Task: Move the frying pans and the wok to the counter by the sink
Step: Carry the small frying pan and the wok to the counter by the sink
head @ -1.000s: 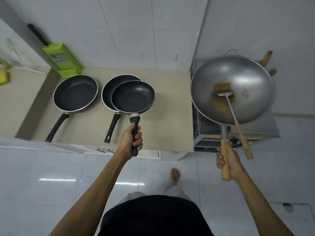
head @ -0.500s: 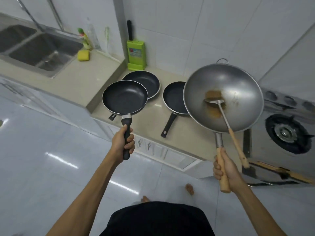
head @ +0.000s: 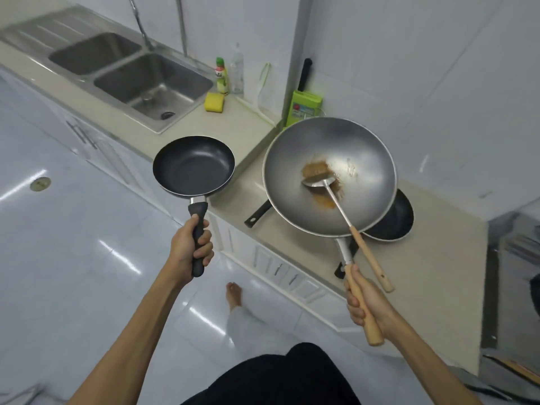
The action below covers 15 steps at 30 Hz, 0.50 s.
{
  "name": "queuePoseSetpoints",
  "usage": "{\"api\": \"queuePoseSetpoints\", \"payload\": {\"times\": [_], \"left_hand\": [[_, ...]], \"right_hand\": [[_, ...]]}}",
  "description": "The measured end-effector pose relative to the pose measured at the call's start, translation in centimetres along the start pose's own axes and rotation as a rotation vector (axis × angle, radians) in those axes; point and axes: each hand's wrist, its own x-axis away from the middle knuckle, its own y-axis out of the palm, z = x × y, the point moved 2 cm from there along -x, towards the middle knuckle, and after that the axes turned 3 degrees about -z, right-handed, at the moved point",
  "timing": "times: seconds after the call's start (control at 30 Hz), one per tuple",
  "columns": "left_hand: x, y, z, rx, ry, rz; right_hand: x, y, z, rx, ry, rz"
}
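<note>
Beige counter [head: 432,258], frying pans [head: 400,220], yellow sponge [head: 214,102]

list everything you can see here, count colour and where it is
small frying pan: 1, black, held in left hand
wok: 1, grey metal, held in right hand
spatula: 1, metal, wooden handle, resting in wok
frying pans on lower counter: 2, black, partly hidden under wok
sink: 1, steel, double basin
sponge: 1, yellow, beside sink
bottles: 2, behind sponge
knife block: 1, green, against wall
left hand: 1
right hand: 1
</note>
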Motion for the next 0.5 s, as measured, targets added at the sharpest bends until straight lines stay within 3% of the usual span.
{"api": "queuePoseSetpoints", "payload": {"times": [0.5], "left_hand": [[-12.2,-14.4,19.1,0.127,0.092,0.177]], "right_hand": [[-16.4,28.7,-17.4,0.172,0.073,-0.197]]}}
